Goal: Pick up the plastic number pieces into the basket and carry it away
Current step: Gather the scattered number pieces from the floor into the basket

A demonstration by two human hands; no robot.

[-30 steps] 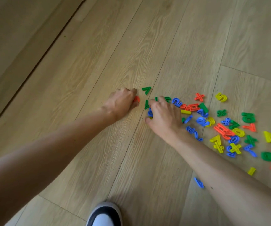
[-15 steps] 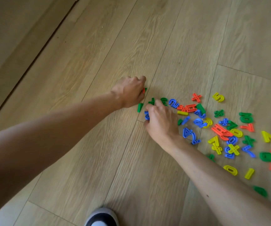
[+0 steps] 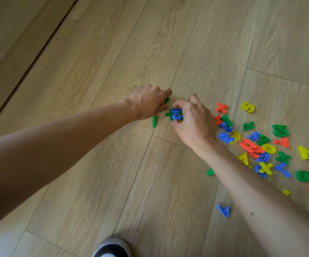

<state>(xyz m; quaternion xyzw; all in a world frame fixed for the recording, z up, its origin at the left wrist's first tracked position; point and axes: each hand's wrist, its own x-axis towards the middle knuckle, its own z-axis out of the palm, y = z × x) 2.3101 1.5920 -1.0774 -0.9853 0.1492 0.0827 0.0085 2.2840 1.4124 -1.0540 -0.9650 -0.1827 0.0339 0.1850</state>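
Just beside one green bar (image 3: 155, 121), the right hand (image 3: 194, 123) pinches one blue 2 (image 3: 176, 114). The left hand (image 3: 148, 102) curls round one green piece (image 3: 166, 100).

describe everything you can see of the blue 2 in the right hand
The blue 2 is a chunky matte plastic numeral with a raised rim round a sunken face. The right hand pinches it, fingers curled, its face toward the camera. It overlaps a green plus piece. Whether it is clear of the wooden floor cannot be told.
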